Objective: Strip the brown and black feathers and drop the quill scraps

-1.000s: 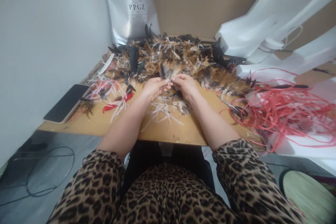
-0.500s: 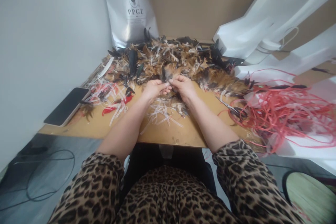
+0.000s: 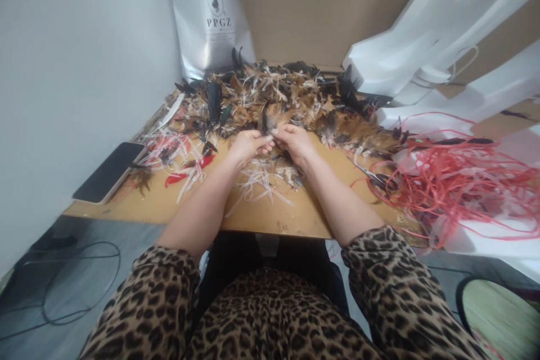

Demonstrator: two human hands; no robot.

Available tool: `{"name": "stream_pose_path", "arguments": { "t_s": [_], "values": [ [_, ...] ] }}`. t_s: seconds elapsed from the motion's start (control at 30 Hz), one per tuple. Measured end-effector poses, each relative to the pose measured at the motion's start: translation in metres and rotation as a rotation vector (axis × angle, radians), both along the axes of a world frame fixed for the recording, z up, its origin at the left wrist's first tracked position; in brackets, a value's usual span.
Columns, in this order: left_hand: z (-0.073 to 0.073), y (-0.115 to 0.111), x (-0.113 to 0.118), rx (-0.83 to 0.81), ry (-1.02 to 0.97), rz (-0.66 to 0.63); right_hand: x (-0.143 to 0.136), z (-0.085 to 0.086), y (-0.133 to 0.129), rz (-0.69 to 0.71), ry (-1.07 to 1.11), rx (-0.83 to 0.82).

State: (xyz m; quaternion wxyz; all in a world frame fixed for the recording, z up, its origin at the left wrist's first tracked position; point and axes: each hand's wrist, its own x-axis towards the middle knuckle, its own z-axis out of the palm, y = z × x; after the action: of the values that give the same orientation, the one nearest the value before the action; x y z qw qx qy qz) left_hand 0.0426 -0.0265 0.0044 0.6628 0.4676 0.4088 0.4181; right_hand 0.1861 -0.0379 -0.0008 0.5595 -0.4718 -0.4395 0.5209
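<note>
My left hand (image 3: 252,145) and my right hand (image 3: 292,140) meet at the middle of the wooden table (image 3: 295,215), thumbs and fingertips pinched close together. Between them they hold the base of a small brown and dark feather bunch (image 3: 276,115), which points away from me. A large heap of brown and black feathers (image 3: 248,90) lies just behind. Below my hands is a loose pile of thin white strips (image 3: 264,183). The fingertips partly hide the feather base.
A phone (image 3: 110,171) lies at the left edge, near red and white strips (image 3: 169,149). Scissors (image 3: 371,174) lie on the right beside a tangle of pink ribbon (image 3: 459,180). A silver bag (image 3: 215,39) stands at the back.
The view has shifted very slightly. Both hands keep their pinch on the feather bunch, with hardly any movement.
</note>
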Motion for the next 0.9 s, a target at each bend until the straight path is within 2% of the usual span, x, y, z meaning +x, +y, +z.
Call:
{"name": "stream_pose_path", "arguments": {
  "t_s": [0.1, 0.2, 0.27, 0.33, 0.4, 0.47, 0.57, 0.67, 0.9],
  "values": [
    [0.001, 0.001, -0.002, 0.010, -0.019, 0.024, 0.012, -0.001, 0.003, -0.085, -0.220, 0.074],
    [0.001, 0.002, -0.004, 0.002, -0.040, 0.055, 0.026, -0.002, 0.005, -0.161, -0.691, 0.114],
    [0.001, 0.003, -0.004, -0.006, -0.038, 0.068, 0.031, -0.001, 0.004, -0.145, -1.008, 0.065],
    [0.000, 0.003, -0.005, -0.004, -0.036, 0.070, 0.031, 0.000, 0.002, -0.118, -1.237, 0.011],
    [0.000, 0.003, -0.005, 0.002, -0.034, 0.065, 0.028, 0.000, 0.000, -0.098, -1.364, -0.014],
    [0.000, 0.003, -0.004, 0.006, -0.034, 0.061, 0.024, 0.000, -0.001, -0.076, -1.400, -0.018],
    [0.000, 0.003, -0.005, 0.003, -0.034, 0.057, 0.022, 0.000, -0.001, -0.051, -1.355, -0.004],
    [0.001, 0.003, -0.005, -0.010, -0.045, 0.056, 0.028, 0.001, -0.002, -0.020, -1.158, -0.030],
    [-0.001, 0.005, -0.007, -0.080, -0.142, 0.013, 0.037, 0.007, 0.002, 0.016, -0.167, -0.089]
  ]
}}
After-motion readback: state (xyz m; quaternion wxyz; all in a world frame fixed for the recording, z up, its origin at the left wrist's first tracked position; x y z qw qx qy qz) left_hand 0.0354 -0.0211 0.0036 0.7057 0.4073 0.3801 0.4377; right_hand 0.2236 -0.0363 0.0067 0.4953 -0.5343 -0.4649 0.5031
